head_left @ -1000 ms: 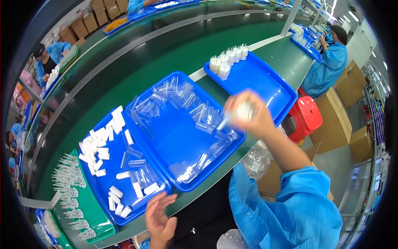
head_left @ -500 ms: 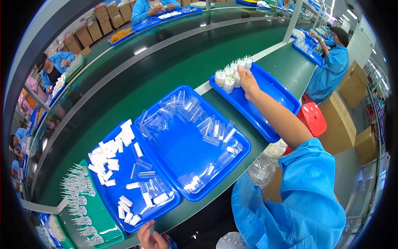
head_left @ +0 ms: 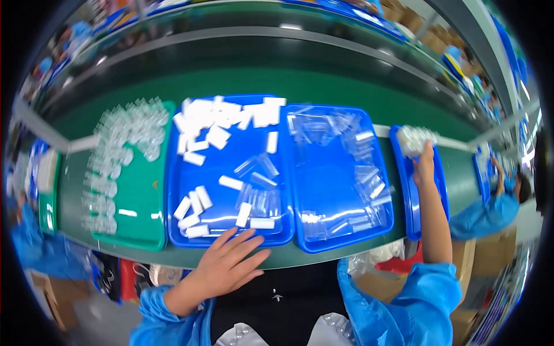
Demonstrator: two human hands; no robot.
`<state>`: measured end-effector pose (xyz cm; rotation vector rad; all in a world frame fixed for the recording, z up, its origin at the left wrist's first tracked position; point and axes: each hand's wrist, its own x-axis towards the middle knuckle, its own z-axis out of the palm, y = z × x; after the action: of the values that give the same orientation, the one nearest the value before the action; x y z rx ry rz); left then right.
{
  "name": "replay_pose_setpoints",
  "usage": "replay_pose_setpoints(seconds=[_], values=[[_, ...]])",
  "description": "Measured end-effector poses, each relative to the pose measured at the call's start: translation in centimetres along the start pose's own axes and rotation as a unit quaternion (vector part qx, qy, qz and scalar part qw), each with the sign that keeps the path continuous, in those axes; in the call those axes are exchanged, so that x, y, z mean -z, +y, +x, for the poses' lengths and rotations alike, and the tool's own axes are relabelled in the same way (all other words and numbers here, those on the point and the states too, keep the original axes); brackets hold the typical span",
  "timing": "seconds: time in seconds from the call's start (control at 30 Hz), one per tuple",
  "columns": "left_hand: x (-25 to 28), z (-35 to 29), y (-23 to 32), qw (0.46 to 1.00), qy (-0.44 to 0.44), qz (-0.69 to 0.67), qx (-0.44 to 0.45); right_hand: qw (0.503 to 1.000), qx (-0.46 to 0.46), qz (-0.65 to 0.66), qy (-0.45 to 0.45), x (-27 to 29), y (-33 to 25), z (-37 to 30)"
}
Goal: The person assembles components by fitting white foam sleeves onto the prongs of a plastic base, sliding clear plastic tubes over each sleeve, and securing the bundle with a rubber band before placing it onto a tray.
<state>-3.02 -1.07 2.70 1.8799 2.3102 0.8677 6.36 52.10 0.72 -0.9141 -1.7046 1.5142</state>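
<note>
Fingers spread, my left hand (head_left: 228,268) is resting flat against the near rim of the middle blue tray (head_left: 231,239), holding nothing. I am reaching my right hand (head_left: 424,167) to the white bottles (head_left: 415,138) right of that tray; its grip I cannot tell.

Bright overhead lighting leaves white glare streaks on the blue trays (head_left: 340,245). Motion blur softens the whole frame. Fisheye distortion bends the edges toward a black rim.

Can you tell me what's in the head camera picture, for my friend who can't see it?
A person in blue sleeves reaches their right hand to white pieces on a small blue tray, while their left hand rests flat at the near rim of a blue tray of white blocks. Between those sits a blue tray of clear pieces.
</note>
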Motion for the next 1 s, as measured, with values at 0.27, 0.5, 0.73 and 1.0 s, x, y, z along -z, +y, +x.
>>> replay_pose_setpoints(seconds=[0.27,0.5,0.73,1.0], values=[[-0.7,0.2,-0.2,0.997,-0.031,0.052,0.057,0.99,-0.077,-0.095,0.066,-0.7,-0.7,-0.6],[-0.5,0.4,-0.5,0.981,0.07,0.084,0.161,0.966,0.165,-0.19,-0.056,-4.2,-8.4,-5.2],[-1.5,-0.2,-1.7,0.988,-0.032,0.09,0.124,0.586,0.473,-0.436,-0.493,-18.6,-12.7,-17.4],[0.5,-2.5,-1.9,0.983,-0.055,0.12,0.126,0.527,0.458,-0.426,-0.575,-27.6,-7.1,-19.2]])
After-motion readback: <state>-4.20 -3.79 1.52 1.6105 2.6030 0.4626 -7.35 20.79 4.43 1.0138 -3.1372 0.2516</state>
